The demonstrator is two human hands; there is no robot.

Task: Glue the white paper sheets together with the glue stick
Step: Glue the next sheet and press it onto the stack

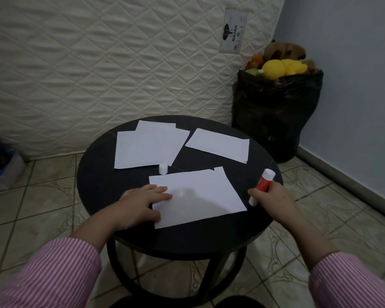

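Observation:
On the round black table (102, 181) lie several white paper sheets. The nearest sheet (200, 196) lies over another sheet whose corner shows at its far right. My left hand (140, 205) rests flat on that sheet's left edge, fingers straight. My right hand (271, 196) grips a red and white glue stick (263, 181) just off the sheet's right corner, the stick's lower end pointing down at the table. The stick's white cap (163, 168) stands on the table beyond the near sheet. A stack of sheets (147, 145) lies far left, another sheet (220, 144) far right.
A quilted mattress (98, 63) leans upright behind the table. A black bag (276, 112) full of plush toys stands in the right corner by the blue wall. A plastic container (2, 170) sits on the tiled floor at left.

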